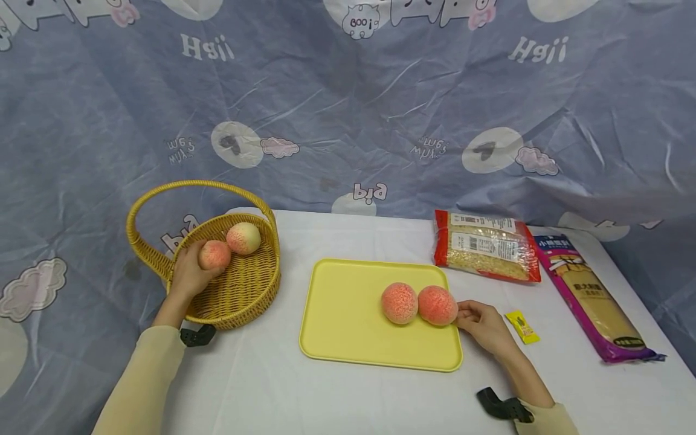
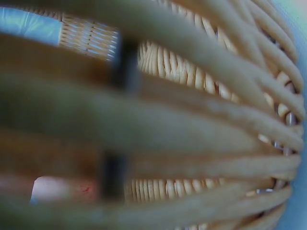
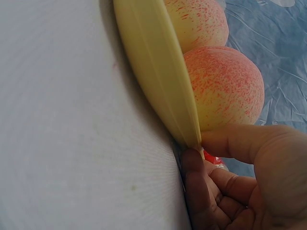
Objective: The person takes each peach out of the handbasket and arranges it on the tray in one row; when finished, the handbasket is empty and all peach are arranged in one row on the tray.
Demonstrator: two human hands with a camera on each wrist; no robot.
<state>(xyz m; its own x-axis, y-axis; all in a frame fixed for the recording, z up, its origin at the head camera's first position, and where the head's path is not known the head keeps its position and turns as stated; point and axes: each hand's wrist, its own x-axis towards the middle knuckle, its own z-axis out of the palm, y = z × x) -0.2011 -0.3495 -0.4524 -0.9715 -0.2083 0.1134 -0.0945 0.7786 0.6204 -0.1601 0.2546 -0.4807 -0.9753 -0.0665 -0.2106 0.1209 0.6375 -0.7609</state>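
Inside the wicker basket (image 1: 239, 296), my left hand (image 1: 189, 272) grips a pink peach (image 1: 215, 255). A paler peach (image 1: 243, 238) lies against it in the basket. Basket weave (image 2: 192, 139) fills the left wrist view and hides the hand there; a blurred pink patch shows through a gap. My right hand (image 1: 486, 326) pinches the right rim of the yellow tray (image 1: 348, 344), thumb on top and fingers beneath, as the right wrist view shows. Two pink peaches, one left (image 1: 399, 303) and one right (image 3: 228, 86), sit side by side on the tray close to that hand.
A red-edged bag of grain (image 1: 486, 246) lies behind the tray to the right. Beside it is a long purple noodle packet (image 1: 592, 296). A small yellow sachet (image 1: 522, 327) lies right of my right hand. The basket's tall handle (image 1: 201, 183) arches over its opening.
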